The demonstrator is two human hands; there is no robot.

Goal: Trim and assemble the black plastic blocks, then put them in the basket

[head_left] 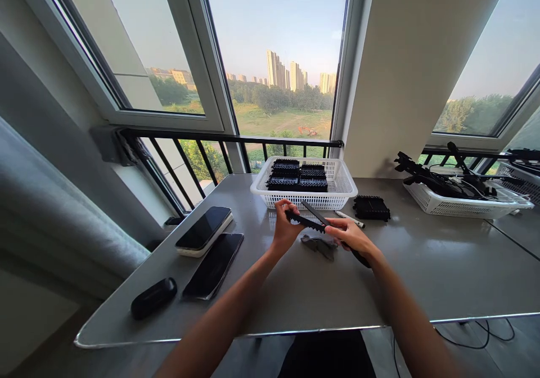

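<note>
My left hand pinches one end of a narrow black plastic piece with toothed edges, held tilted above the table. Closed round a dark knife-like tool is my right hand. The tool's flat blade lies close over the black piece, and its dark handle sticks out below the palm. Right fingertips also reach the black piece's near end; whether they grip it, I cannot tell. Below the hands, a crumpled grey cloth rests on the table. A white pen lies just behind my right hand.
On the grey table, a white basket holds several black toothed blocks. Another black block sits to its right. Left are two phone-like slabs and a black case. A cable-filled basket stands far right.
</note>
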